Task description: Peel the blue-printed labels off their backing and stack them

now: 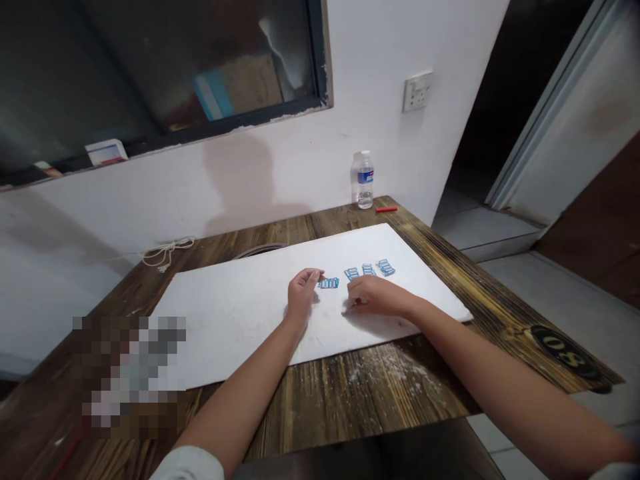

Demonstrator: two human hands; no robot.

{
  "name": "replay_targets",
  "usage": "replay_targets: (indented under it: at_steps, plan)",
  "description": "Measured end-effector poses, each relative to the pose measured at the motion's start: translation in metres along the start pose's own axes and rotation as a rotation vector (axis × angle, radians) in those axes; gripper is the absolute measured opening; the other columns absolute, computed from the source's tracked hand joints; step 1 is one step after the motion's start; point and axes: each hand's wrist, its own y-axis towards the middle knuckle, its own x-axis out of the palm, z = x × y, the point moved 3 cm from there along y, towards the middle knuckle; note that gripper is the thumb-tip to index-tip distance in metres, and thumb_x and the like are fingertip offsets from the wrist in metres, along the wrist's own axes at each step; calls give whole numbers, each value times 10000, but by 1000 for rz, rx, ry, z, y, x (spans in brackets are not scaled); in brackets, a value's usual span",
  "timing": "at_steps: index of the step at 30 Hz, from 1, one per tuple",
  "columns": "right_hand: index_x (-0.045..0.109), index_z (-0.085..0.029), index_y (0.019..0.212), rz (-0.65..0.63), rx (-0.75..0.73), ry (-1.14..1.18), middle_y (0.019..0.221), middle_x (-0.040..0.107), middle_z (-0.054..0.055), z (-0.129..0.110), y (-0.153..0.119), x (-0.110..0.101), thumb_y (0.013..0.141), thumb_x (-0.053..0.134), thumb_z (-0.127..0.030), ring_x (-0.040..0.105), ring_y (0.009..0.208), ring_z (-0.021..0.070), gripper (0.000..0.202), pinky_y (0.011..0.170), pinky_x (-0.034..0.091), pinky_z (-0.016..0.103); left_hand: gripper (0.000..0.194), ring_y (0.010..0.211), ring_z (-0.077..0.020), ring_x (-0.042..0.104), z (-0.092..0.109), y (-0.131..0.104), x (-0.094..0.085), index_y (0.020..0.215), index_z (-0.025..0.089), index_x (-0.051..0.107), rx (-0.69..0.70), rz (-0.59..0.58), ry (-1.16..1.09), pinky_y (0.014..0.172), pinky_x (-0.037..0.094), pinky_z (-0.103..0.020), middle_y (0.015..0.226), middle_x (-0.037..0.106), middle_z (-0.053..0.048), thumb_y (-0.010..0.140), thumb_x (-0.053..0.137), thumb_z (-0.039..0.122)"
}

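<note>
Several small blue-and-white pieces lie in groups on a white board [225, 320]. My left hand [303, 288] is closed in a pinch beside the leftmost group [329, 283]; what is between its fingertips is too small to make out. My right hand [369, 295] hovers low over the board with fingers curled together, just below a second group [351, 273]; anything it holds is hidden. Two more groups, one in the middle [369, 269] and one at the right [386, 267], lie behind my right hand.
The board rests on a dark wooden table [350, 393]. At the back stand a water bottle [365, 180] and a red stick-like object [387, 209]. A white cable [167, 250] lies at the back left. A blurred patch covers the left front. A wall with a socket [417, 91] rises behind.
</note>
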Motion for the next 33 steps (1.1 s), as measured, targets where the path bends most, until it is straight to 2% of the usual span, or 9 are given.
replay_targets:
  at_steps: [4, 7, 9, 11, 15, 20, 25, 30, 33]
  plan:
    - [766, -212, 798, -94, 18, 35, 713, 641, 21, 1, 1, -2, 782, 731, -243, 571, 698, 147, 49, 660, 422, 244, 200, 750, -149, 612, 0, 0, 1, 776, 176, 700, 6, -13, -12, 734, 463, -263, 749, 679, -37, 794, 630, 362]
    - [754, -220, 861, 79, 180, -64, 833, 687, 46, 14, -2, -13, 813, 704, -288, 592, 832, 185, 97, 752, 434, 284, 178, 735, -143, 604, 2, -1, 2, 759, 177, 695, 0, -21, -10, 735, 458, -259, 730, 669, -28, 791, 626, 338]
    - [733, -207, 979, 242, 393, -223, 957, 700, 75, 30, -10, -24, 831, 682, -289, 583, 930, 224, 177, 804, 431, 322, 171, 729, -141, 598, 2, -1, 2, 748, 178, 691, -15, -20, -7, 734, 454, -257, 718, 663, -23, 787, 622, 329]
    - [706, -178, 1074, 284, 595, -377, 1044, 690, 106, 46, -20, -33, 834, 669, -291, 573, 975, 258, 267, 817, 428, 346, 170, 724, -140, 595, 2, 0, 2, 741, 180, 689, -28, -12, 2, 727, 451, -255, 715, 662, -21, 785, 615, 327]
    - [722, -153, 1031, 122, 794, -528, 1040, 667, 146, 67, -34, -41, 763, 721, -386, 591, 958, 290, 355, 753, 438, 342, 170, 719, -143, 587, 0, 0, 1, 737, 184, 686, -33, -6, 15, 734, 454, -264, 707, 659, -19, 781, 610, 330]
    - [751, -128, 911, 0, 848, -542, 977, 657, 165, 73, -37, -39, 805, 662, -334, 625, 872, 270, 248, 690, 430, 319, 194, 713, -151, 581, 0, 1, 1, 740, 182, 678, -42, -3, 22, 724, 468, -274, 685, 644, -22, 777, 607, 359]
    - [752, -100, 913, 3, 838, -561, 988, 666, 194, 67, -36, -39, 844, 564, -201, 641, 851, 258, 224, 708, 428, 313, 222, 688, -144, 571, -2, 1, 0, 753, 175, 677, -86, 9, 19, 605, 451, -242, 686, 636, -28, 768, 607, 385]
    - [749, -89, 928, 11, 874, -579, 962, 692, 203, 63, -36, -42, 826, 515, -139, 651, 863, 265, 260, 716, 428, 312, 204, 671, -125, 566, -4, 2, -1, 739, 176, 677, -85, 7, 18, 646, 450, -241, 663, 629, -15, 771, 607, 365]
    - [751, -90, 903, 89, 904, -545, 922, 712, 194, 63, -37, -45, 814, 514, -128, 657, 850, 272, 255, 696, 427, 316, 201, 653, -119, 555, -5, 2, 0, 736, 174, 676, -89, 12, 12, 627, 442, -236, 653, 619, -12, 771, 608, 360]
